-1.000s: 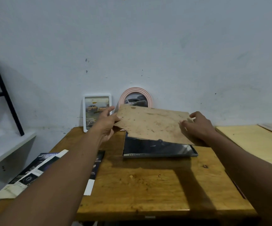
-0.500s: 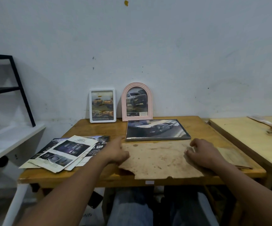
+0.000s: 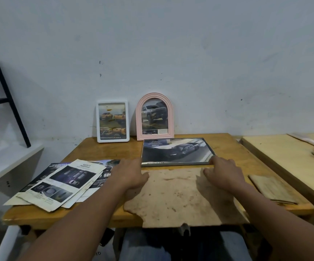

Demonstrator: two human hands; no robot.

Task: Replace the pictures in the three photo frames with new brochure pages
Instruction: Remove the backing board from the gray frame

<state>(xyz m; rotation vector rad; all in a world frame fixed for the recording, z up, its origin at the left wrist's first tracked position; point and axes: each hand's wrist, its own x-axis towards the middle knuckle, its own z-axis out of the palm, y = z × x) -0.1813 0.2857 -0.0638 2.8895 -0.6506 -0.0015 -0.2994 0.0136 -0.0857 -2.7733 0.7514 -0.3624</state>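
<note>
Both hands rest flat on the backing board (image 3: 180,194) at the table's (image 3: 246,153) near edge — left hand (image 3: 131,176) and right hand (image 3: 224,174) loosely spread, gripping nothing. The dark frame (image 3: 177,151) lies just beyond; brochures (image 3: 62,183) lie left — white frame (image 3: 113,121) and pink frame (image 3: 154,116) stand behind.

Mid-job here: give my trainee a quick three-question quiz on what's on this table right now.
1. True or false: the pink arched frame lies flat on the table.
2. What do both hands rest on: A) brochure pages, B) the worn backing board, C) the white frame?
3. Which frame lies flat, face up?

Key: 1 false, it stands against the wall. 2 B; left hand, right hand. 3 The dark-rimmed landscape frame.
</note>
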